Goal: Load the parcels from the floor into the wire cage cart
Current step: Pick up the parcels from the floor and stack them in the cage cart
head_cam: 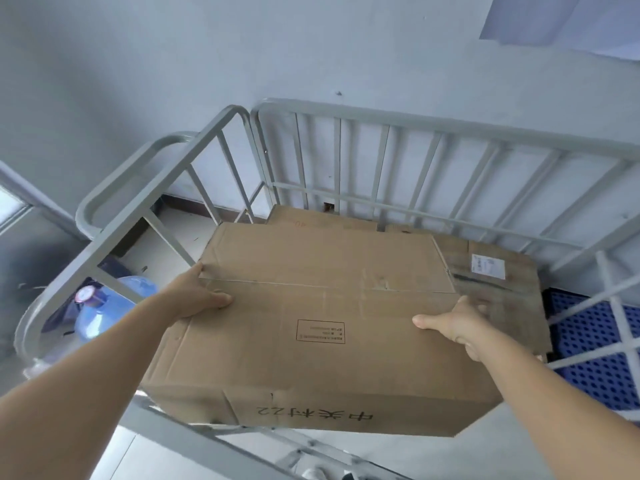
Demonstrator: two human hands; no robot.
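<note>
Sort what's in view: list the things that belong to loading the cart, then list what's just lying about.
Part of the job:
big cardboard box, held by left hand and right hand
wire cage cart
labelled box already inside

Just lying about:
blue water bottle outside the cart

Large carton [322, 327] hides most of cart floor [588, 341].

Large brown parcel [311, 327] tilted over grey cart [433, 133].
</note>
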